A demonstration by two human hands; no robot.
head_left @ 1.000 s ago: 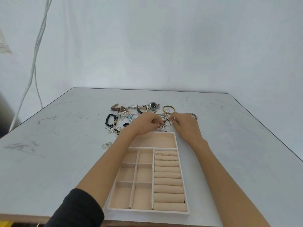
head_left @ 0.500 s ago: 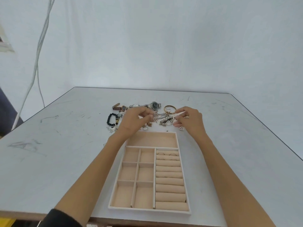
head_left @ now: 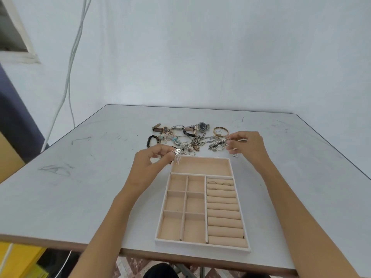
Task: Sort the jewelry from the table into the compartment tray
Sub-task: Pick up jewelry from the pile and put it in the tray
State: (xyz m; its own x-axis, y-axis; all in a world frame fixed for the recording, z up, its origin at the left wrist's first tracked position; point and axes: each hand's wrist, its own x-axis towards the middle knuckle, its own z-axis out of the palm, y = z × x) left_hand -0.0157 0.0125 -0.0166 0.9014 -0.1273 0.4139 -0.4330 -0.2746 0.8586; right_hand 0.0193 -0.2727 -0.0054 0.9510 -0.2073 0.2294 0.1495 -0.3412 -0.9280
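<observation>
A beige compartment tray (head_left: 241, 248) lies on the grey table near its front edge; two rings (head_left: 218, 183) sit in its top ring roll. My left hand (head_left: 154, 163) pinches a silver wing-shaped piece (head_left: 177, 157) just left of the tray's far left corner. Beyond the tray lies a jumble of jewelry (head_left: 192, 141): watches, chains, a black bead bracelet (head_left: 150, 139), a gold bangle (head_left: 220, 131). My right hand (head_left: 248, 145) pinches a small silver piece at the right end of the pile; what it is cannot be told.
The table (head_left: 80, 187) ends close behind the tray's near side. White cables (head_left: 70, 63) hang down the wall at the left. A small silver item (head_left: 236, 155) lies on the table just under my right hand.
My left hand has drawn back toward the tray's far left corner with the wing-shaped piece. My right hand has stayed at the pile's right end.
</observation>
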